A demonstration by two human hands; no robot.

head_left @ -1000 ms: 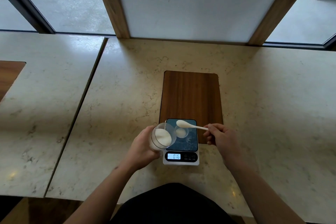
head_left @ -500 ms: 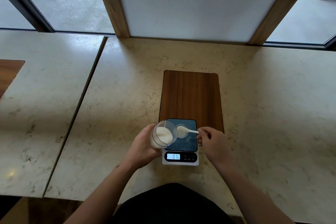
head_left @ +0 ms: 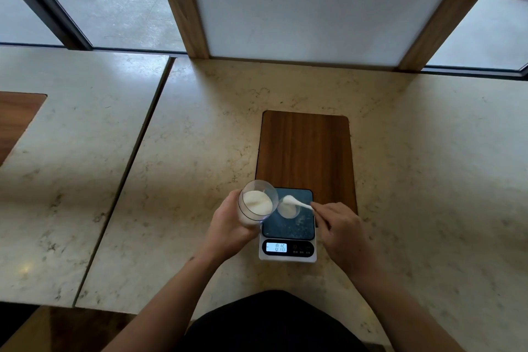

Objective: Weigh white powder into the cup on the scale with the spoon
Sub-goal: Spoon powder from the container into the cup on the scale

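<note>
A small digital scale (head_left: 288, 248) sits at the near edge of the marble table, its lit display reading 016. On its dark platform stands a small clear cup (head_left: 288, 210) with white powder in the bottom. My right hand (head_left: 338, 227) pinches the handle of a white spoon (head_left: 295, 202), whose bowl is over the small cup. My left hand (head_left: 228, 226) grips a larger clear cup (head_left: 257, 204) of white powder, tilted toward the scale just left of the platform.
A dark wooden inlay (head_left: 305, 151) lies in the table behind the scale. A seam (head_left: 128, 166) separates this table from another on the left. A white panel with wooden posts (head_left: 183, 3) and windows stand at the back.
The spoon went from above the scale platform leftward toward the large cup, and now its bowl sits over the small cup. My right hand followed it. The display reading looks unchanged.
</note>
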